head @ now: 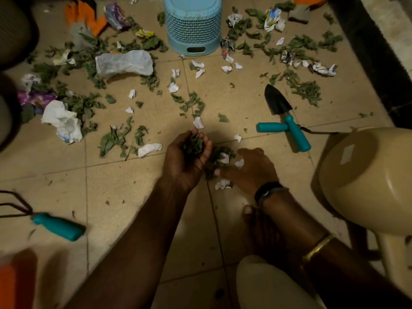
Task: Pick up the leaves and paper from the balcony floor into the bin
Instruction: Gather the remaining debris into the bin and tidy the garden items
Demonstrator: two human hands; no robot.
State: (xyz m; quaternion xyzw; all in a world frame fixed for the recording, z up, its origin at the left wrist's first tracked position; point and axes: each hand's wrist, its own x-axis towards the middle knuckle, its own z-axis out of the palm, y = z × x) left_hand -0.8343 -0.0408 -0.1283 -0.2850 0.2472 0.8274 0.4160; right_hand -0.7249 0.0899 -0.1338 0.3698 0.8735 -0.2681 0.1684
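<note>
My left hand point(186, 161) is palm up with its fingers curled round a clump of green leaves point(192, 145). Just right of it, my right hand point(250, 169) lies palm down on the tiled floor, its fingers touching a small pile of leaves and white paper scraps point(219, 158). A light blue perforated bin point(193, 25) stands upright at the far end of the floor. Dry leaves point(194, 103) and crumpled paper point(61, 120) are scattered across the tiles between me and the bin.
A black trowel with a teal handle point(287, 118) lies to the right, a second teal-handled tool point(55, 226) at the near left. Orange-grey gloves point(85, 21) lie at the far left. A beige plastic stool point(365, 175) stands at the right, a white plastic bag point(124, 63) left of the bin.
</note>
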